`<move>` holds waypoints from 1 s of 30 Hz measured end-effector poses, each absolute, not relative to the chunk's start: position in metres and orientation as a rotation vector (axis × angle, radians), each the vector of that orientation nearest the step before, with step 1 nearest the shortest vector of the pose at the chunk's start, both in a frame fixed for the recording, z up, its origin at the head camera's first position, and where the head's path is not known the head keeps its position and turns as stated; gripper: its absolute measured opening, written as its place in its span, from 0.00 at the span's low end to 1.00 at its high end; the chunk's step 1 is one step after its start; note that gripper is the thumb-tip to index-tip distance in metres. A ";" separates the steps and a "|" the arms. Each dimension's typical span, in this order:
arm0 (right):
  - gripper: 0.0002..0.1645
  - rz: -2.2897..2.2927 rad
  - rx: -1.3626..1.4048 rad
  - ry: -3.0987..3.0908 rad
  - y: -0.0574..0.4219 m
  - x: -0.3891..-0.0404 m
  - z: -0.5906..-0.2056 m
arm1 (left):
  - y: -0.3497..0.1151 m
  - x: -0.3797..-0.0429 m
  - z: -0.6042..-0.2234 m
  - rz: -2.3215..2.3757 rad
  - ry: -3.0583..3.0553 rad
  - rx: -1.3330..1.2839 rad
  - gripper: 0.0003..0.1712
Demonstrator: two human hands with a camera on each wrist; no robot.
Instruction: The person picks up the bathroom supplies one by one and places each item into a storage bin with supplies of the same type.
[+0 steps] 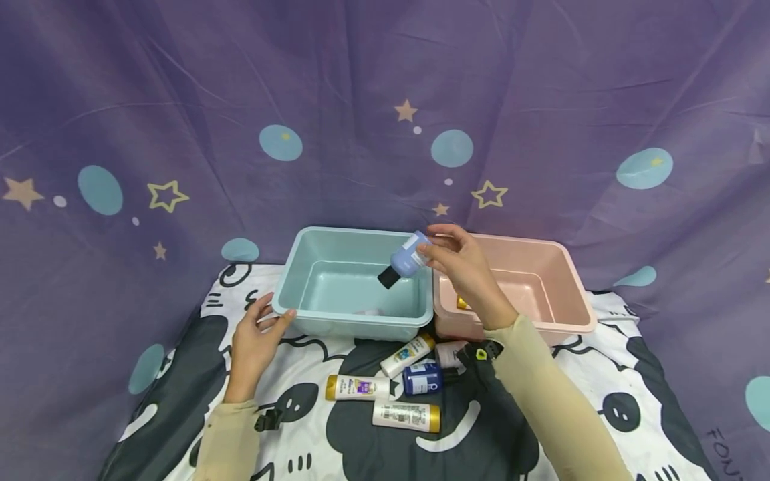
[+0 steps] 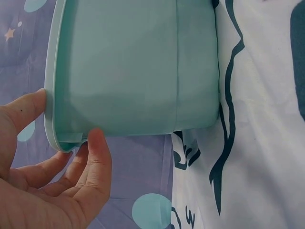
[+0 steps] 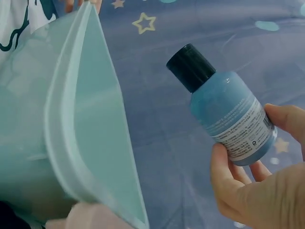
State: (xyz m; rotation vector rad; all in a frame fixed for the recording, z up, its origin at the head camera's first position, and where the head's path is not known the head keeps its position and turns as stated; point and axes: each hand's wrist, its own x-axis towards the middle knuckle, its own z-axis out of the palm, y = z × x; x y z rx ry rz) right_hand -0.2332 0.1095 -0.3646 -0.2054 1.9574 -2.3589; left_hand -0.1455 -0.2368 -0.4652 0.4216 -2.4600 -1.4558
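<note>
My right hand [image 1: 460, 267] pinches a light blue bottle [image 3: 228, 114] near its base, over the right part of the teal plastic bin [image 1: 351, 324]. The bottle tilts, its black cap [image 3: 190, 67] pointing down and left in the head view. At the bin's front left corner, my left hand [image 1: 255, 344] grips the rim, thumb on the lip and fingers bent around the corner, as the left wrist view shows. A pale item [image 1: 369, 312] lies inside the teal bin, mostly hidden by the front wall.
A pink bin [image 1: 565, 287] adjoins on the right, with a gold-capped item [image 1: 462, 302] partly visible inside. In front, a dark blue bottle [image 1: 422, 379], a pale pink bottle [image 1: 450, 354] and white gold-capped tubes [image 1: 406, 415] lie on the patterned cloth [image 1: 319, 441]. A purple curtain [image 1: 361, 80] hangs behind.
</note>
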 end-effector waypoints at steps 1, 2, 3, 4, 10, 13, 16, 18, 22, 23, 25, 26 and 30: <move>0.27 -2.354 -0.212 1.945 0.104 -0.240 -0.364 | -0.237 -0.145 -0.465 -1.456 -2.456 0.420 0.41; 0.28 -2.347 -0.219 1.934 0.100 -0.246 -0.364 | -0.238 -0.145 -0.465 -1.455 -2.452 0.420 0.41; 0.29 -2.336 -0.220 1.927 0.095 -0.253 -0.364 | -0.238 -0.145 -0.465 -1.452 -2.450 0.416 0.41; 0.30 -2.325 -0.222 1.923 0.090 -0.259 -0.364 | -0.238 -0.145 -0.465 -1.452 -2.448 0.413 0.41; 0.36 -2.268 -0.171 1.891 0.065 -0.291 -0.368 | -0.236 -0.145 -0.465 -1.465 -2.440 0.395 0.40; 0.37 -2.232 -0.157 1.904 0.055 -0.302 -0.373 | -0.236 -0.144 -0.465 -1.458 -2.442 0.403 0.41; 0.36 -2.199 -0.146 1.937 0.046 -0.311 -0.379 | -0.237 -0.143 -0.465 -1.463 -2.436 0.408 0.40; 0.35 -2.179 -0.132 1.962 0.041 -0.317 -0.383 | -0.237 -0.143 -0.466 -1.472 -2.427 0.404 0.40; 0.33 -2.139 -0.070 1.979 0.037 -0.325 -0.393 | -0.237 -0.144 -0.468 -1.487 -2.426 0.394 0.40; 0.32 -2.127 -0.053 1.983 0.037 -0.326 -0.395 | -0.237 -0.144 -0.468 -1.489 -2.426 0.396 0.41; 0.31 -2.099 -0.031 2.000 0.036 -0.327 -0.399 | -0.238 -0.145 -0.469 -1.489 -2.430 0.401 0.42; 0.31 -2.086 -0.027 2.011 0.036 -0.328 -0.400 | -0.238 -0.145 -0.469 -1.489 -2.430 0.403 0.42; 0.32 -2.038 -0.019 2.076 0.033 -0.329 -0.403 | -0.239 -0.146 -0.470 -1.487 -2.427 0.408 0.41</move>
